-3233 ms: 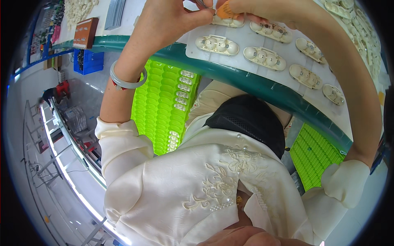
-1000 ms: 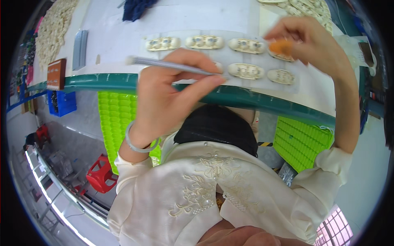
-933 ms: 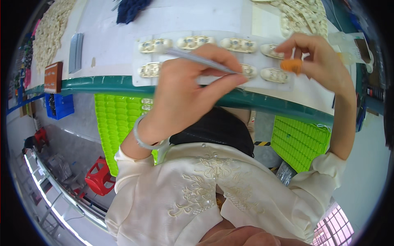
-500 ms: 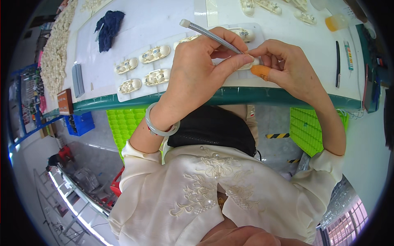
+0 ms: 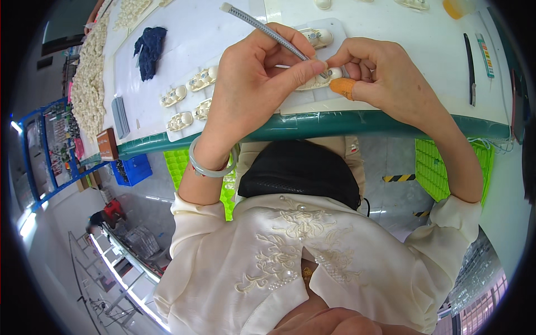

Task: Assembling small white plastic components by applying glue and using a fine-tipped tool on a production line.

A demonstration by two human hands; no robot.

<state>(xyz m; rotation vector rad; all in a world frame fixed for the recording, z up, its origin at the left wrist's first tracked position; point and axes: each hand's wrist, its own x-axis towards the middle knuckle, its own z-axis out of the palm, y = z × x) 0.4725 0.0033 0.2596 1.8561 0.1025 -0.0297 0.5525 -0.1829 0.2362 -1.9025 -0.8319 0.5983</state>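
Observation:
My left hand [image 5: 248, 84] is closed around a slim pen-like tool [image 5: 262, 27] with a grey patterned barrel and a pale end. Its lower tip meets a small cream-coloured moulded piece [image 5: 315, 82] with rounded bumps. On the other side of that piece, my right hand [image 5: 385, 78] has its index finger and thumb bent in on it, the other fingers curled. An orange finger cot [image 5: 342, 87] covers the right thumb. Fingers partly hide the piece and the tool's tip. Similar cream pieces [image 5: 201, 78] sit in rows on a whitish board [image 5: 339, 30] beneath my hands.
A dark blue cloth [image 5: 151, 53] and a grey block [image 5: 120, 117] lie to the left, beside a long heap of cream parts [image 5: 89, 84]. A black strip [image 5: 469, 70] and a thin syringe-like tube [image 5: 484, 54] lie right. A green edge [image 5: 357, 120] borders the table.
The whole view has shifted slightly. Both hands stay at the same cream piece, which now shows more between the fingers. The tool remains in my left hand.

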